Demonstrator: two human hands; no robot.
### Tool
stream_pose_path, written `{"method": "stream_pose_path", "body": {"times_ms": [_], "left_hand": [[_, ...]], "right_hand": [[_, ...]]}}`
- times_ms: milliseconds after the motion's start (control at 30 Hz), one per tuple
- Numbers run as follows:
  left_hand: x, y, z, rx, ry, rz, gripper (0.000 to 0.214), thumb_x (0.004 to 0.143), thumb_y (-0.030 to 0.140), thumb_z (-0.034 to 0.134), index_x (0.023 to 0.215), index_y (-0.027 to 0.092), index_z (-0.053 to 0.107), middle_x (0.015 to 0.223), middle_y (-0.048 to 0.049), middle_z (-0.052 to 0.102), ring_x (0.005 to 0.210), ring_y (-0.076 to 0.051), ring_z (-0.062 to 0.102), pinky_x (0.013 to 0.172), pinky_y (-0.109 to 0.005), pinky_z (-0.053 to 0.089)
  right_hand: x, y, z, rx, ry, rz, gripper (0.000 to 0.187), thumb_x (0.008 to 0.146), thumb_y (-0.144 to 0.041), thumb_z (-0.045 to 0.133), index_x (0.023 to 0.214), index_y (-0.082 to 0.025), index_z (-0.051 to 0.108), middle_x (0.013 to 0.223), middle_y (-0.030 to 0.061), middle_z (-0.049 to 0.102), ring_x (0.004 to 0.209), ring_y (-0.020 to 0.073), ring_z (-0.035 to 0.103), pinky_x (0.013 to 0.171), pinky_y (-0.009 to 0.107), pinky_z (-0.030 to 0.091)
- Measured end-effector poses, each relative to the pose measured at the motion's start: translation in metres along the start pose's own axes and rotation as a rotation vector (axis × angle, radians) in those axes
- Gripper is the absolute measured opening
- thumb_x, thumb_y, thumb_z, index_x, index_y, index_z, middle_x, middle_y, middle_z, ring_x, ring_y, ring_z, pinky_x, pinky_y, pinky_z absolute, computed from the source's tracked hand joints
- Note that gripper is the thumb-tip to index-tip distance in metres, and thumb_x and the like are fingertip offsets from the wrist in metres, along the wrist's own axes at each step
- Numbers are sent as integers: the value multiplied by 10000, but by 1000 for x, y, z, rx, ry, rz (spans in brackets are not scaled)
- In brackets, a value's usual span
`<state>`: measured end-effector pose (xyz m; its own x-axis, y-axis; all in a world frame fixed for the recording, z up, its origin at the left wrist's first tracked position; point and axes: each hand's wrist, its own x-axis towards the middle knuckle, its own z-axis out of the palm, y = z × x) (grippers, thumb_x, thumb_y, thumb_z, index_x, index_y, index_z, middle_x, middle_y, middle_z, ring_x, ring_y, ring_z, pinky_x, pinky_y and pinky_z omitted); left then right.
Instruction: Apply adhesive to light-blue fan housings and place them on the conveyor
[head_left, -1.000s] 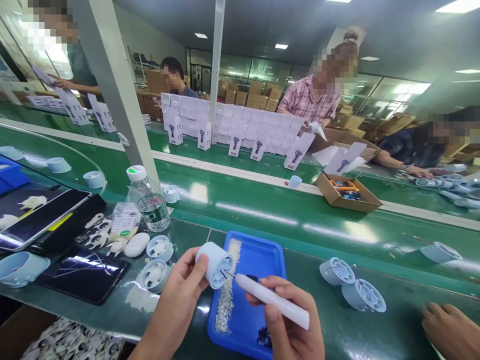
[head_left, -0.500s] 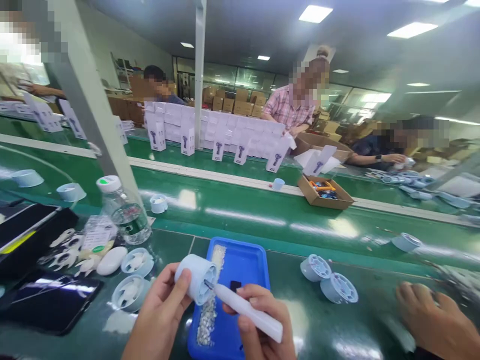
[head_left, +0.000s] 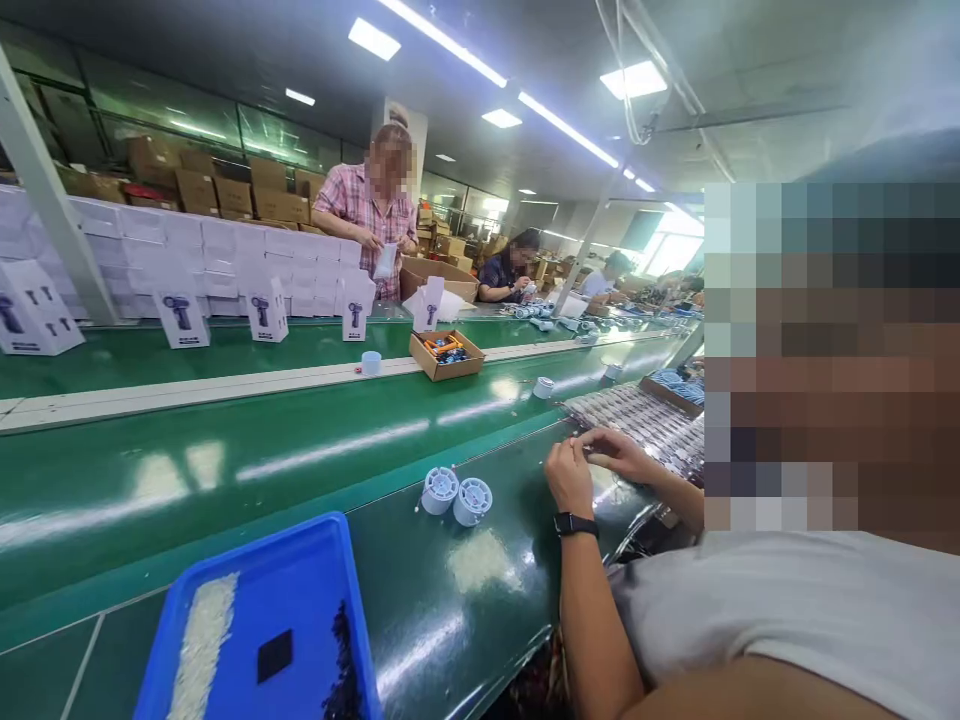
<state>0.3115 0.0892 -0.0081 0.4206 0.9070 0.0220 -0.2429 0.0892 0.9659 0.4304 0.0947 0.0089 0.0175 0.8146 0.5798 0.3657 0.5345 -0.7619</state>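
Observation:
Neither of my hands is in view now. At the lower left lies a blue tray (head_left: 304, 570) holding a strip of small white pieces (head_left: 202, 640), a black square (head_left: 274, 656) and a line of small black pieces (head_left: 343, 670). Two light blue round fan housings, one on the left (head_left: 439, 490) and one on the right (head_left: 472, 502), sit side by side on the green bench, with their spoked ends showing. The housing and white screwdriver-like tool seen earlier are outside this view.
A co-worker's hands (head_left: 581, 465) meet over the bench at right, near rows of pale parts (head_left: 626, 420). A green conveyor (head_left: 300, 440) crosses beyond, with an open carton (head_left: 454, 370) on its divider. White printed boxes (head_left: 180, 320) line the far side, where others work.
My view has swung right. Both my hands, the held housing and the white tool have left the picture. The co-worker's body and both of that person's hands now show at right.

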Motion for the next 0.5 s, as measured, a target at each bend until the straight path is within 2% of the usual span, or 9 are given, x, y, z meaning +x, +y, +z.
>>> {"method": "stream_pose_path", "body": {"times_ms": [67, 167, 233, 433, 500], "left_hand": [[25, -16, 22, 52, 9, 53, 302, 919, 367, 509, 1102, 150, 612, 1203, -80, 601, 1141, -276, 552, 947, -502, 447], [47, -38, 38, 100, 23, 121, 311, 915, 382, 512, 1102, 156, 613, 1211, -80, 597, 1179, -281, 527, 990, -519, 407], [56, -51, 41, 116, 22, 155, 288, 891, 391, 554, 1081, 186, 625, 1206, -68, 604, 1184, -279, 523, 1003, -504, 399], [66, -72, 44, 182, 44, 203, 323, 915, 400, 507, 1119, 170, 607, 1201, -78, 605, 1156, -274, 544, 974, -507, 426], [69, -74, 43, 218, 50, 194, 311, 898, 395, 542, 1113, 180, 608, 1188, -74, 610, 1130, -265, 560, 955, -494, 441]], "right_hand": [[0, 23, -23, 24, 93, 38, 313, 500, -533, 778, 549, -295, 582, 519, -125, 577, 460, 80, 568, 418, 196, 478], [-8, 48, -30, 52, 243, 77, 272, 676, -522, 625, 582, -271, 577, 479, -139, 535, 408, 33, 508, 411, 143, 429], [-11, 59, -29, 32, 269, 76, 272, 738, -488, 587, 588, -262, 580, 449, -148, 505, 377, 25, 484, 394, 129, 407], [-9, 76, -31, 78, 371, 80, 407, 752, -529, 543, 584, -159, 567, 449, -138, 524, 392, 11, 509, 416, 102, 387], [-7, 79, -35, 80, 405, 65, 415, 726, -542, 574, 561, -162, 560, 443, -130, 530, 404, 23, 518, 417, 116, 405]]}}
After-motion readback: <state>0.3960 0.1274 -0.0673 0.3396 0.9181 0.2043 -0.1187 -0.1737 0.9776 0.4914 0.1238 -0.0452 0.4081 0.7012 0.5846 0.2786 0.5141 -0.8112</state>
